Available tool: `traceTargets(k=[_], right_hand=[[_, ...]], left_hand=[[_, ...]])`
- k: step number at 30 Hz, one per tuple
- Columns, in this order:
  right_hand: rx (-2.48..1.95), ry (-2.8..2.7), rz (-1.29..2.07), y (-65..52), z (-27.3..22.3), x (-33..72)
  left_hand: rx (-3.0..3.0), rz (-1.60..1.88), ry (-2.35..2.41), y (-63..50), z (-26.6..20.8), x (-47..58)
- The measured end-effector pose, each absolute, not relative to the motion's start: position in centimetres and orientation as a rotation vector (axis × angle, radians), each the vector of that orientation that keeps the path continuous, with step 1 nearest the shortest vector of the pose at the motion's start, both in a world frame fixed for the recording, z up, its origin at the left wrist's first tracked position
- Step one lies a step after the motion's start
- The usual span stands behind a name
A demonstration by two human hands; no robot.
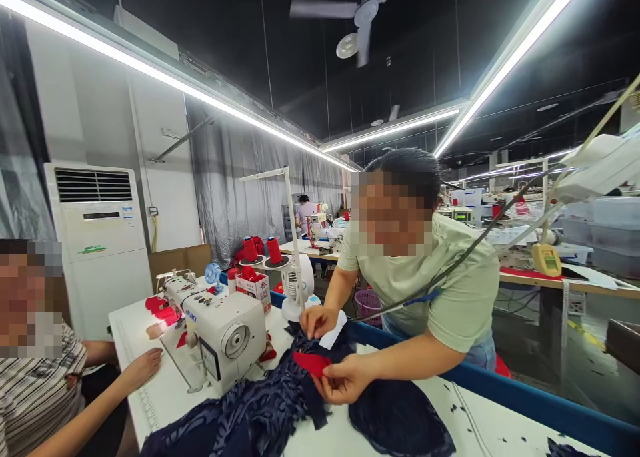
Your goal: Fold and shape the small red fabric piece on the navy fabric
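Across the bench (165,394), a co-worker in a green shirt leans over a heap of navy fabric (260,410). The co-worker's near hand (345,379) is pinched shut on a red piece (313,364), holding it flat against the fabric. Just beyond it, the co-worker's far hand (317,320) presses on the same heap, beside a white scrap (334,330); whether it grips I cannot tell. The wearer's own hands do not show at all.

Left of those hands stands a sewing machine (220,337), with nothing visible under its needle. A seated person's hand (143,367) rests open on the bench beside it. By the look of it, the red piece is only being placed, not yet stitched.
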State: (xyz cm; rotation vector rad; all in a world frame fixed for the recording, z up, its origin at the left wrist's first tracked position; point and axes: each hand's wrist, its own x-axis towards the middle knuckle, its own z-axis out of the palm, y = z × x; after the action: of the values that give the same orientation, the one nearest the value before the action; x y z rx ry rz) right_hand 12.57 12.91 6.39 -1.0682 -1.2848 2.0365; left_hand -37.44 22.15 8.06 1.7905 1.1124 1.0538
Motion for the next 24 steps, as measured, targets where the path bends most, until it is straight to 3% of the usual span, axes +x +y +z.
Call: traceTargets(k=[16, 24], right_hand=[[-1.209, -1.426, 2.1, 11.7, 4.8, 11.0], [-1.208, -1.42, 2.101, 12.0, 3.9, 11.3]], left_hand=[[1.794, 1.096, 1.133, 19.3, 8.8, -34.4], [1.889, 0.954, 0.959, 10.9, 1.1, -23.7]])
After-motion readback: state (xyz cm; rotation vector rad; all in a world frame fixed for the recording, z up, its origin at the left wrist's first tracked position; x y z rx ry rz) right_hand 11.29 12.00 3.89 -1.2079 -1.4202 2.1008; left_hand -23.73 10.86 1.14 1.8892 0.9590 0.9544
